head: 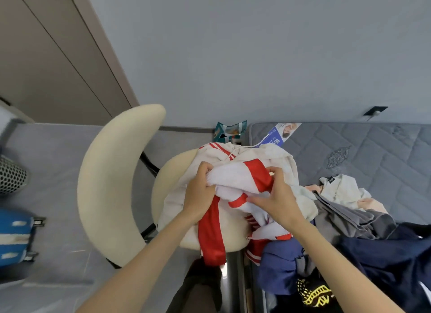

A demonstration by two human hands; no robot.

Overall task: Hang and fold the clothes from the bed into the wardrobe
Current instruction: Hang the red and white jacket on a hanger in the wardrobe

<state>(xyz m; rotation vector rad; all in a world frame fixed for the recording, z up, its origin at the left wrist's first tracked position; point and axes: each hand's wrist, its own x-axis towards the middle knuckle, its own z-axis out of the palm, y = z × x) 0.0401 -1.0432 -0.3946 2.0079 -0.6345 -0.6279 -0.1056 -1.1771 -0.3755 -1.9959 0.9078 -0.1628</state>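
A white and red garment (pixel 238 179) is bunched up over a cream hoodie (pixel 210 161) that lies on the seat of a cream chair (pixel 112 172). My left hand (pixel 199 193) grips the garment's left side with curled fingers. My right hand (pixel 275 196) pinches its right side near a red band. A red strip (pixel 212 238) of the garment hangs down over the seat's front edge. On the grey quilted bed (pixel 361 149) to the right lies a heap of clothes (pixel 349 231): grey, navy, white, peach and black-and-yellow pieces.
Brown wardrobe doors (pixel 53 56) stand at the upper left. A blue and white bag (pixel 16 235) and a mesh object (pixel 10 175) sit on the floor at the left. A snack packet (pixel 229 130) and a blue leaflet (pixel 279 133) lie by the bed's head.
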